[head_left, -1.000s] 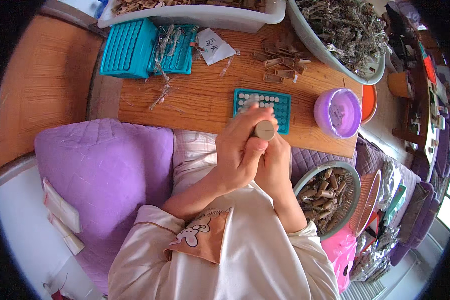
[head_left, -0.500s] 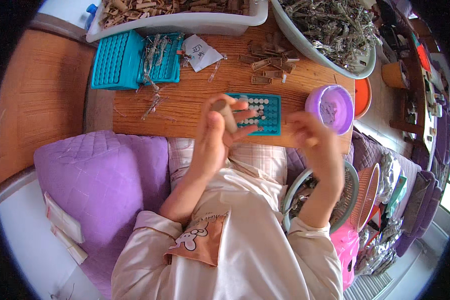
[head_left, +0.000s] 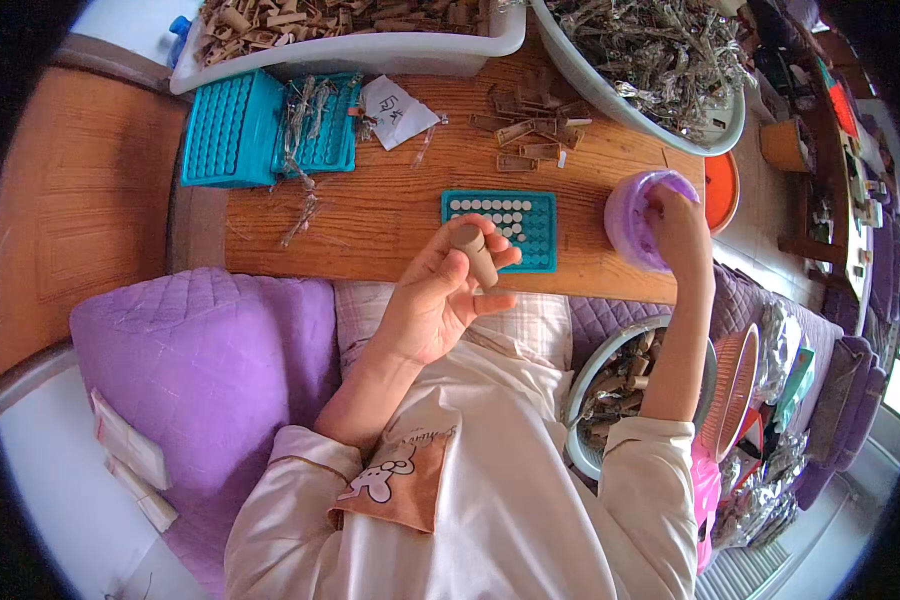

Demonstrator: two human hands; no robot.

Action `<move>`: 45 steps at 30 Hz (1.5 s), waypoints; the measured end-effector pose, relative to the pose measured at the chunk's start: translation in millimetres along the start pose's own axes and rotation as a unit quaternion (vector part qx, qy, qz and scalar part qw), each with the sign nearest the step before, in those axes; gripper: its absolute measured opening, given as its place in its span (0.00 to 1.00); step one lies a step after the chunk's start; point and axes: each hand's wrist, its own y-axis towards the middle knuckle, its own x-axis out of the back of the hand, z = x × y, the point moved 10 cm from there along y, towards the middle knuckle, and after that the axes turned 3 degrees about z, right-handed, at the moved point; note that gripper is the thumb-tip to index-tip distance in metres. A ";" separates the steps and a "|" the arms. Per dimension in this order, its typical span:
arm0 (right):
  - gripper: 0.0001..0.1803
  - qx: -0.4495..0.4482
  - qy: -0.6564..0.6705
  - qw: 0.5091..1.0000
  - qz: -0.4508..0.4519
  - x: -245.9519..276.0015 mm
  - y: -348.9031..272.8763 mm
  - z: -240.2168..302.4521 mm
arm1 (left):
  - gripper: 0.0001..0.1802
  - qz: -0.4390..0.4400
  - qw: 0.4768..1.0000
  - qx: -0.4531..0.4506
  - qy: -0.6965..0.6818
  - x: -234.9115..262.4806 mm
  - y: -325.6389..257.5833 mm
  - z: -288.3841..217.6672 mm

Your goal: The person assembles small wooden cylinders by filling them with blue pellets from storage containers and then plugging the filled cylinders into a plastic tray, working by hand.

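Note:
My left hand (head_left: 430, 305) is closed around a short brown cylinder (head_left: 478, 258), held tilted between the thumb and fingers above the near edge of the table. My right hand (head_left: 680, 225) reaches down into a round purple bowl (head_left: 622, 222) at the table's right side; its fingertips are hidden there. Just beyond the cylinder lies a teal tray (head_left: 541, 232) with rows of round hollows. Small white discs (head_left: 475, 205) fill several of its hollows, mostly on the upper and left side.
Brown half-shell pieces (head_left: 532, 130) lie loose at mid-table. Behind them stand a white tub (head_left: 370, 50) of brown pieces and a basin (head_left: 660, 128) of silvery wrapped ones. Teal trays (head_left: 225, 130) are stacked at left. A basket (head_left: 582, 400) stands by my right forearm.
My right hand has moved right and down into the purple bowl. My left hand keeps the brown cylinder and has shifted slightly right and down.

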 end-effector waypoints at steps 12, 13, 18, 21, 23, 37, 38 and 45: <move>0.09 -0.095 0.317 0.943 0.004 20.9 -25.9 -25.9 | 0.20 0.004 0.992 0.079 -0.095 0.5 -1.1 21.0; 0.08 -0.094 0.347 0.933 -0.006 22.7 -27.0 -27.3 | 0.20 0.017 0.993 0.071 -0.094 -2.8 -0.3 18.6; 0.06 -0.085 0.335 0.938 -0.027 29.4 -30.4 -28.3 | 0.21 0.008 0.994 0.083 -0.072 -1.2 -2.0 21.2; 0.04 -0.069 0.376 0.923 -0.034 31.9 -30.9 -30.6 | 0.20 -0.010 0.994 0.092 -0.057 0.5 -2.9 22.8; 0.04 -0.070 0.419 0.905 -0.026 28.7 -31.6 -30.5 | 0.22 -0.009 0.994 0.089 -0.063 3.9 -3.2 24.4; 0.14 -0.026 0.410 0.912 -0.013 32.4 -35.5 -20.4 | 0.19 -0.021 0.992 0.110 -0.050 10.6 -3.8 31.9; 0.14 -0.021 0.398 0.917 -0.015 33.8 -35.7 -19.9 | 0.20 -0.021 0.993 0.109 -0.051 10.2 -3.8 31.7; 0.11 0.010 0.447 0.879 -0.164 56.2 -43.6 -24.8 | 0.21 -0.008 0.987 0.122 -0.100 7.2 -3.0 36.2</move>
